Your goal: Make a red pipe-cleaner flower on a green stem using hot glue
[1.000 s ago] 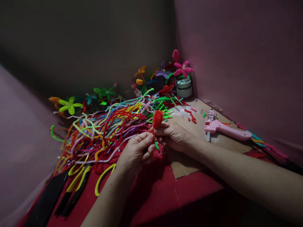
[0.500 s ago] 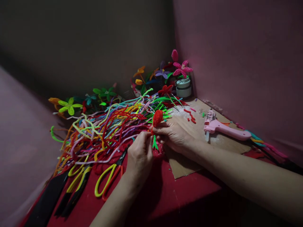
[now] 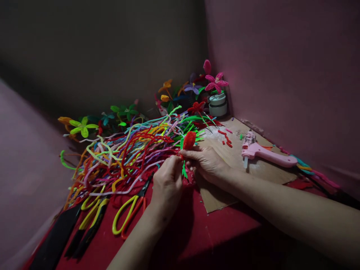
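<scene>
A red fuzzy flower bud (image 3: pixel 189 140) stands upright above my fingertips, with a green fuzzy piece (image 3: pixel 184 170) hanging below them and a bit of green along the bud's left side. My right hand (image 3: pixel 206 161) pinches the base of the bud between thumb and fingers. Close against it on the left, my left hand (image 3: pixel 168 175) is closed at the same spot, its fingertips meeting the lower part of the flower. Fingers hide the join between red and green.
A heap of coloured pipe cleaners (image 3: pixel 135 146) spreads left and behind. Yellow-and-orange scissors (image 3: pixel 128 215) and black-and-yellow pliers (image 3: pixel 91 225) lie at front left. A pink glue gun (image 3: pixel 264 153) rests on a board (image 3: pixel 219 200). Fuzzy flowers (image 3: pixel 83 126) and a lidded jar (image 3: pixel 218 105) stand behind.
The red bud has turned and tilted slightly right, and green now shows on its left side. Both hands have stayed nearly in place.
</scene>
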The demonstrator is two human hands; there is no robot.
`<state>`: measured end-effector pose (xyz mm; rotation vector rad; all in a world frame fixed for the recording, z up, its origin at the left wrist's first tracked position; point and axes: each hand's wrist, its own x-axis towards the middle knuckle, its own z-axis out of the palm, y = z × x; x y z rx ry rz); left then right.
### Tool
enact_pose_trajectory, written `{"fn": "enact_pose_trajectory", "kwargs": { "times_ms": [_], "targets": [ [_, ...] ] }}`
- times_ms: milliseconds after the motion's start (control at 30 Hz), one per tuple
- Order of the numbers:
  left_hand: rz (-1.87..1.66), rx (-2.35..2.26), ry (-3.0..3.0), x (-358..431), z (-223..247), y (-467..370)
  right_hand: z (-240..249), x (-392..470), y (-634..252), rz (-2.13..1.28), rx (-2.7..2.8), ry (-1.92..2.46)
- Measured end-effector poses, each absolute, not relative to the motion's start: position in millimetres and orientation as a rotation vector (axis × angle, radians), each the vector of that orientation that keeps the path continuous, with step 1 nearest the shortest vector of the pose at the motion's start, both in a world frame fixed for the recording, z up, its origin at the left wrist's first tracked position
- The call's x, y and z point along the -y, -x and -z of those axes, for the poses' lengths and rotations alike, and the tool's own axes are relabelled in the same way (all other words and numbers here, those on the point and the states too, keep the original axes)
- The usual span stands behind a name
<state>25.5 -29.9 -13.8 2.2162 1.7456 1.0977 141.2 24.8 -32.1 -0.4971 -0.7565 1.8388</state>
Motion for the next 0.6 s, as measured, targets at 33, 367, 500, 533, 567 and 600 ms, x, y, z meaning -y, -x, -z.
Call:
{"fn": "enact_pose_trajectory", "kwargs": {
  "times_ms": [33,367,500,533,567,600],
  "targets": [
    [-1.129,-1.693,-2.069,29.2,12.3,-25.8,31.7,-24.7,-141.3,-1.834,0.759,0.496],
    [-1.051,-1.542,-1.419,29.7,-1.1,-19.0,29.5,-28.7,-144.5,-1.722,0.793,0.527],
    [-1.070,-1.479,-1.348,30.7,-1.0,-15.0,28.7,-30.6,-145.5,-1.696,0.824,0.520],
    [-1.065,-1.428,-1.308,30.5,-0.7,-14.2,28.2,-30.9,-145.7,-1.701,0.828,0.510],
    [-1.055,-1.368,-1.257,30.1,-0.5,-13.5,27.7,-31.0,-145.9,-1.711,0.829,0.502],
    [-1.040,-1.306,-1.204,29.7,-0.5,-12.8,27.1,-31.1,-146.0,-1.722,0.829,0.496]
  ]
}}
